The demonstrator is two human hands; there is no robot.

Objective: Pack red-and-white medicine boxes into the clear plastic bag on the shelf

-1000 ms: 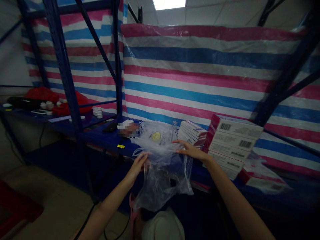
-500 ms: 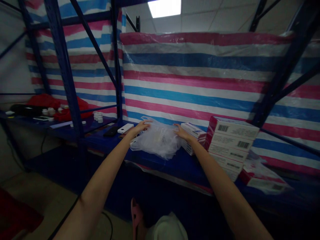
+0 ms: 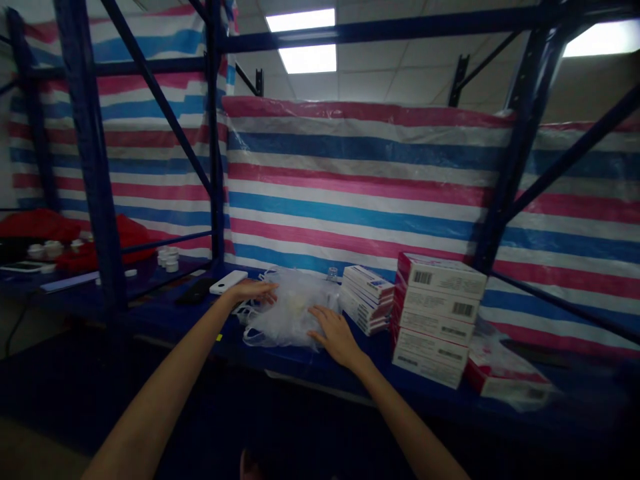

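Observation:
A crumpled pile of translucent white plastic bags lies on the blue shelf in front of me. My right hand rests on its right side, fingers spread. At the pile's upper left is my left hand, fingers stretched out and apart. Beside that hand lies a white phone-shaped thing, with a dark flat one further left. A stack of small white boxes stands just right of the bags, and a small clear jar sits behind them.
Larger white and magenta boxes are stacked to the right, near a plastic-wrapped box. White jars and red cloth lie leftward. Blue rack posts rise on both sides, and a striped tarp hangs behind.
My right hand has come from the bags' far right edge onto their near right side. The bag pile now lies flatter. The camera view has tilted up.

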